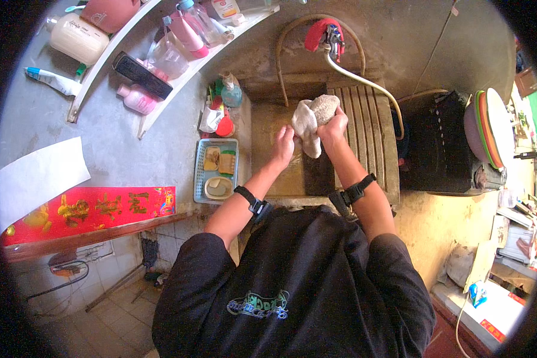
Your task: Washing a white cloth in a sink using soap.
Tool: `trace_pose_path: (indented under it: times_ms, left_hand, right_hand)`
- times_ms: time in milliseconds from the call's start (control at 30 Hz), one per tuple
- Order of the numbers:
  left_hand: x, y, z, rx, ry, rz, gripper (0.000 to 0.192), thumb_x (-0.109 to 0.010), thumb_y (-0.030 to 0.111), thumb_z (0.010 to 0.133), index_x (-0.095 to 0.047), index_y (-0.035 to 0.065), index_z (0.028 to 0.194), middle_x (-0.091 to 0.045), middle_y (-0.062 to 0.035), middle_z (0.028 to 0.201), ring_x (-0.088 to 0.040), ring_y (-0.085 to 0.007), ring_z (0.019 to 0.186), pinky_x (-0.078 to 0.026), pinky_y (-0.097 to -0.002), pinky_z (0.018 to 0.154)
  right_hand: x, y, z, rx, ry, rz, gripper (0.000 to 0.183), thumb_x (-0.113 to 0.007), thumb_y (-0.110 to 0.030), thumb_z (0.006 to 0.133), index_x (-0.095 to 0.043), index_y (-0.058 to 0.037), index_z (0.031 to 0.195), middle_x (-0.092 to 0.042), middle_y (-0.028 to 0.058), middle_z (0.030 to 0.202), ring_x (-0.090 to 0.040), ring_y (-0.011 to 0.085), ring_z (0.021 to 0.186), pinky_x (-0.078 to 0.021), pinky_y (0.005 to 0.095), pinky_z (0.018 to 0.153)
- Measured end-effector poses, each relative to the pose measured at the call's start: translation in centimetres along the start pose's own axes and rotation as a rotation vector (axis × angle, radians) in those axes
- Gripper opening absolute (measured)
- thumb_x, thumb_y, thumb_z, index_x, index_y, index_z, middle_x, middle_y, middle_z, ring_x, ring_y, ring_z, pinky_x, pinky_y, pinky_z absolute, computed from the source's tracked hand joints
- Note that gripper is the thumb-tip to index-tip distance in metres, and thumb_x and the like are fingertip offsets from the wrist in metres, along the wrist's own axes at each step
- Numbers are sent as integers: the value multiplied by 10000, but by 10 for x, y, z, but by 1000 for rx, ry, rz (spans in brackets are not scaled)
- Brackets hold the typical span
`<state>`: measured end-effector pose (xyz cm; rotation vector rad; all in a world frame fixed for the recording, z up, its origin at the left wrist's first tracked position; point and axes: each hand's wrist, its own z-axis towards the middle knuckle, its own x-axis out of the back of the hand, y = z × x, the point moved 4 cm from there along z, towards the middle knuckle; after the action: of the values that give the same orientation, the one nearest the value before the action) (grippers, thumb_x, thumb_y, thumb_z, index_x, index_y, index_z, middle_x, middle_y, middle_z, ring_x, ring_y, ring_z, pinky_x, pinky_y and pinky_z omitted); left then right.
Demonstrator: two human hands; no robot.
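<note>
In the head view both my hands are raised over a stone laundry sink. A pale cloth item, perhaps a sock, hangs between them, its lower end dangling free. My left hand pinches its left edge. My right hand grips a bunched, fluffy beige part beside it; whether both parts are one piece I cannot tell. To the right of my right hand lies the sink's ribbed washboard. Above, a faucet with a red cloth and a white hose is on the wall.
At the sink's left stand a blue basket with soap dishes, a red-lidded jar and a bluish bottle. Shelves of toiletries are at upper left. On the right, stacked basins rest on a black-covered object.
</note>
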<state>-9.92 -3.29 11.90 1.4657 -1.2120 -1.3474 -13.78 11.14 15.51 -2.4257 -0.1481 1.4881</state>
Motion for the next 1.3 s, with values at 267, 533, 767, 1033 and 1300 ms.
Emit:
trace_pose_path:
  times_ms: [267, 533, 767, 1033, 1300]
  left_hand:
    - [-29, 5, -17, 57, -227, -11, 292, -595, 231, 864, -518, 2, 1028, -587, -28, 939, -545, -116, 824, -460, -285, 766]
    - [-16, 23, -4, -107, -292, 29, 282, -582, 88, 842, -509, 12, 1104, -585, -39, 1033, -544, -107, 919, -441, -277, 837]
    - [-6, 56, 3, -96, -321, 2, 419, -491, -11, 749, -480, 19, 1166, -561, -53, 1076, -546, -133, 954, -442, -281, 871]
    - [6, 69, 14, -51, -314, -95, 379, -491, -11, 743, -535, 4, 1119, -611, -42, 1010, -577, -106, 882, -468, -269, 819]
    - [8, 72, 27, -227, -281, 259, 410, -550, 20, 711, -532, -20, 1119, -616, -83, 1001, -586, -152, 887, -462, -291, 809]
  right_hand:
    - [-1, -12, 1, 42, 54, -6, 469, -426, -511, 876, -558, -81, 1006, -618, 119, 949, -605, 323, 870, -485, 476, 819]
    - [6, -33, 13, 11, -89, -11, 233, -550, -348, 803, -567, -124, 866, -614, 55, 845, -597, 248, 801, -485, 402, 762]
    - [3, -46, 11, 47, -171, -114, 143, -557, -225, 766, -543, -135, 876, -584, 48, 816, -576, 224, 772, -480, 382, 759]
    - [26, -50, 17, -98, -239, -237, 266, -477, -147, 757, -555, -46, 990, -601, 105, 937, -577, 281, 892, -465, 435, 826]
    - [13, -52, 9, 11, -242, -460, 158, -525, -196, 886, -559, -67, 970, -586, 35, 886, -575, 159, 810, -475, 295, 732]
